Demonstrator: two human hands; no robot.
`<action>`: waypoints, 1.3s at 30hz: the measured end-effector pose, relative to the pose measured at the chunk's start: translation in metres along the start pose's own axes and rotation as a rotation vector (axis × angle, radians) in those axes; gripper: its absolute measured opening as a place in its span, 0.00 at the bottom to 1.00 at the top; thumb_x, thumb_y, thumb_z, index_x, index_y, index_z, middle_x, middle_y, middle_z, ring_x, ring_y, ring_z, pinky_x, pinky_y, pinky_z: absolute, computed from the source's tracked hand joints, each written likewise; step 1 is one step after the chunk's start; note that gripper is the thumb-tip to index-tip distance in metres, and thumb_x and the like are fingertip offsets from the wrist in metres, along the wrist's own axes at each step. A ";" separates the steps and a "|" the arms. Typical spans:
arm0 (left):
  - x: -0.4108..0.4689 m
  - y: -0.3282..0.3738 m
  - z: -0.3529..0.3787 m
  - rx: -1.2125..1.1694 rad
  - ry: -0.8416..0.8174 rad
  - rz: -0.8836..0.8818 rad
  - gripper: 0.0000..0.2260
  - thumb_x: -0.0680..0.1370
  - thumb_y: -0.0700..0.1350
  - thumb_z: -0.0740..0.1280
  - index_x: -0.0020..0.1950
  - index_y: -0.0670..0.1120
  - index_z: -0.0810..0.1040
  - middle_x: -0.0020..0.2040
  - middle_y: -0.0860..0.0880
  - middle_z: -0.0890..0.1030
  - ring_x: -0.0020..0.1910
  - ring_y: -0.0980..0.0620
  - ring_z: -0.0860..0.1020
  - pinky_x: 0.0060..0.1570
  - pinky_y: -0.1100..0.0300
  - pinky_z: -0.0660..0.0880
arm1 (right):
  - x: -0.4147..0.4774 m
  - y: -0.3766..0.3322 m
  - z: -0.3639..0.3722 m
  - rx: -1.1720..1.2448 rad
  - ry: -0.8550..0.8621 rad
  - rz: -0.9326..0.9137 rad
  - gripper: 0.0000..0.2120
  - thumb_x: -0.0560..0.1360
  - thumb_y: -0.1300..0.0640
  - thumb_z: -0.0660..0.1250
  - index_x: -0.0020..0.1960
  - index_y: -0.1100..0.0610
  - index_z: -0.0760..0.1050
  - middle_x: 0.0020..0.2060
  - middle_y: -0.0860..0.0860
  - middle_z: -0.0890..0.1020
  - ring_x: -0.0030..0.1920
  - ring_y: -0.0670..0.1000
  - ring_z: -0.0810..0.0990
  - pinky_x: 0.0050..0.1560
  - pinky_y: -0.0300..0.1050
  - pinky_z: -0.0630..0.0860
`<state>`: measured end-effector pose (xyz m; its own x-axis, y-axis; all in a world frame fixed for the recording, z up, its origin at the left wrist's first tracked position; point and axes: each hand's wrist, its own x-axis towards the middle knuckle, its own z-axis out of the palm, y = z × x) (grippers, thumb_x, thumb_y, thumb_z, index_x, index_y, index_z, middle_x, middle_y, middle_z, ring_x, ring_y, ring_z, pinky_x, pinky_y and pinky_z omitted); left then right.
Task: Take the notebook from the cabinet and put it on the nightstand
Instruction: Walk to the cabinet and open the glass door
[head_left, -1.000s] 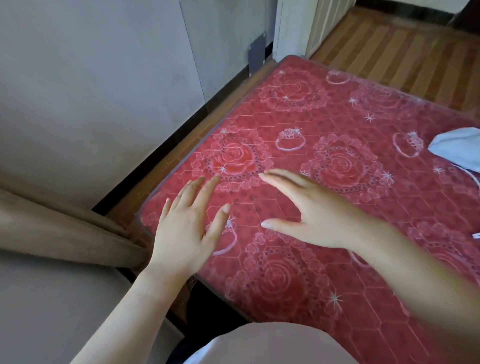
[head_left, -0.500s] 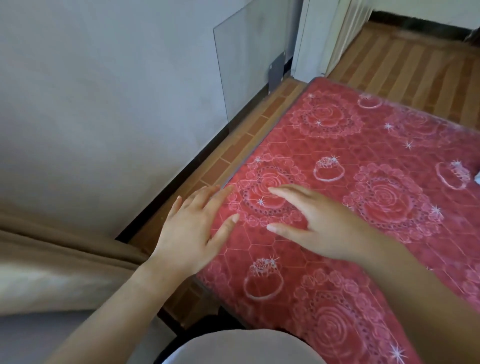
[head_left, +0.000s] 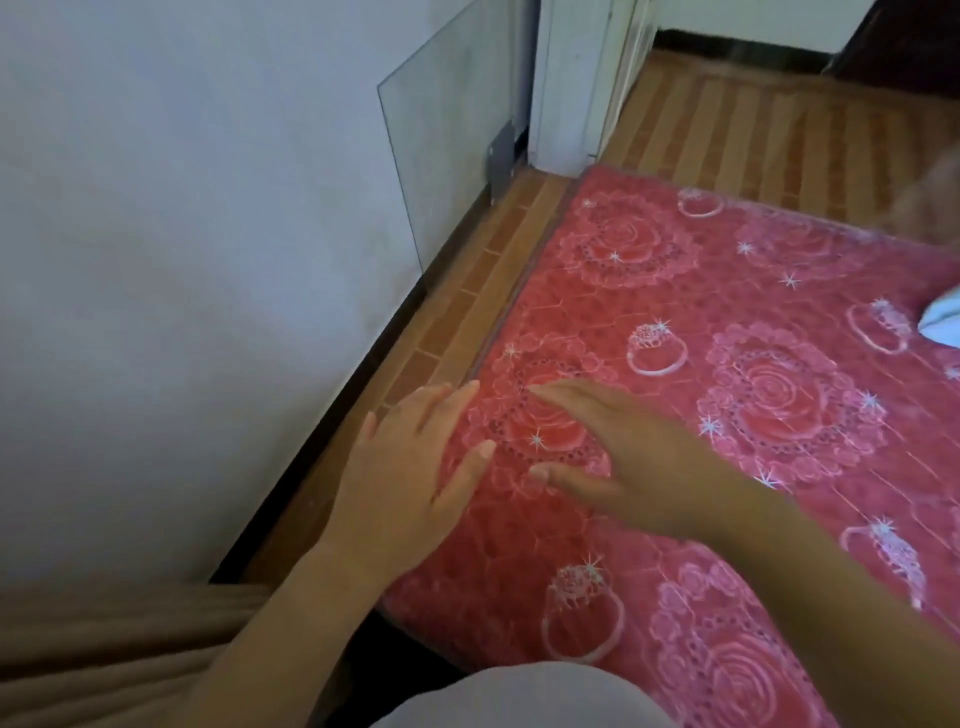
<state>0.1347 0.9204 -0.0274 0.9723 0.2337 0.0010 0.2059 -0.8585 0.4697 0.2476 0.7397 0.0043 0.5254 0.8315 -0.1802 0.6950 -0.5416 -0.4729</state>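
Red quilted mattress (head_left: 727, 322), printed with pink roses and ring shapes, is filling the right and lower part of the frame, its near-left corner lying at lower centre. Pale wall (head_left: 182, 260) is taking up the left side, and striped wooden floor (head_left: 753, 119) is running across the upper right and down a narrow strip between the wall and the mattress edge. Beige folded fabric (head_left: 104, 649) is lying in the lower left corner. A clear glass pane (head_left: 457, 145) is standing against the wall at upper centre, just beside a white upright frame (head_left: 571, 78). A pale grey garment (head_left: 519, 696) is showing at the bottom edge. Both hands are reaching forward, palms down, at centre frame: the left hand (head_left: 410, 483) is hovering over the mattress edge and the floor strip with its fingers straight and spread, holding nothing, and the right hand (head_left: 623, 457) is stretching over a rose on the mattress, its fingers straight too and its thumb apart, also holding nothing; whether either is touching the mattress I cannot tell. A pale cloth (head_left: 943, 325) is peeking in at the right edge, on the mattress. A small grey bracket (head_left: 501, 156) is sitting at the foot of the glass. Where the notebook is, this view is not showing.
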 end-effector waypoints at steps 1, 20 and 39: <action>0.009 -0.016 -0.004 0.000 -0.032 0.035 0.28 0.75 0.66 0.43 0.72 0.57 0.59 0.71 0.52 0.68 0.69 0.53 0.65 0.65 0.41 0.65 | 0.011 -0.008 0.005 -0.004 0.026 0.032 0.35 0.70 0.33 0.55 0.73 0.44 0.52 0.73 0.43 0.59 0.70 0.41 0.57 0.63 0.34 0.51; 0.073 -0.207 -0.097 0.022 -0.199 0.085 0.31 0.73 0.69 0.40 0.73 0.59 0.56 0.73 0.54 0.63 0.72 0.54 0.60 0.67 0.44 0.62 | 0.165 -0.109 0.041 0.282 0.131 0.219 0.32 0.68 0.33 0.57 0.69 0.38 0.57 0.65 0.31 0.61 0.59 0.23 0.56 0.52 0.15 0.48; 0.198 -0.330 -0.159 -0.096 -0.305 0.278 0.30 0.73 0.66 0.44 0.72 0.57 0.59 0.72 0.55 0.65 0.70 0.56 0.63 0.69 0.51 0.62 | 0.321 -0.172 0.064 0.277 0.303 0.410 0.33 0.69 0.35 0.59 0.71 0.46 0.60 0.69 0.43 0.67 0.66 0.41 0.65 0.64 0.34 0.61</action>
<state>0.2418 1.3224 -0.0415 0.9805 -0.1593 -0.1151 -0.0665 -0.8202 0.5682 0.2653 1.1078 -0.0274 0.8700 0.4660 -0.1610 0.2718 -0.7258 -0.6319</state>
